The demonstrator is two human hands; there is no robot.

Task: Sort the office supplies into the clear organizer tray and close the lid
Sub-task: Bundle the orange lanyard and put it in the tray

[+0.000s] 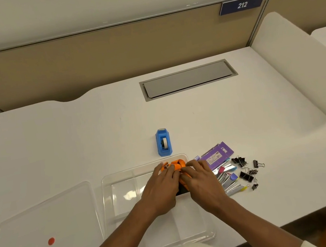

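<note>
Both hands, left hand (pixel 159 183) and right hand (pixel 199 178), met over the far-right compartment of the clear organizer tray (pixel 108 193), each grip closed on the orange scissors (pixel 177 166), probably to seat them. The lid (pixel 44 223) lay left on the table (pixel 55 138), leaving the tray open.

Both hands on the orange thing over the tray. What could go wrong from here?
1. Both hands, left hand and right hand, crowd the orange item at the clear tray's far right corner; it might land across a divider or the rim and later block the lid.
2. The binder clips and purple packs lie loose just right of the right hand; a wrist sweep could scatter them.
3. The blue tape dispenser sits just behind the tray, so pushing the tray could bump it.
</note>
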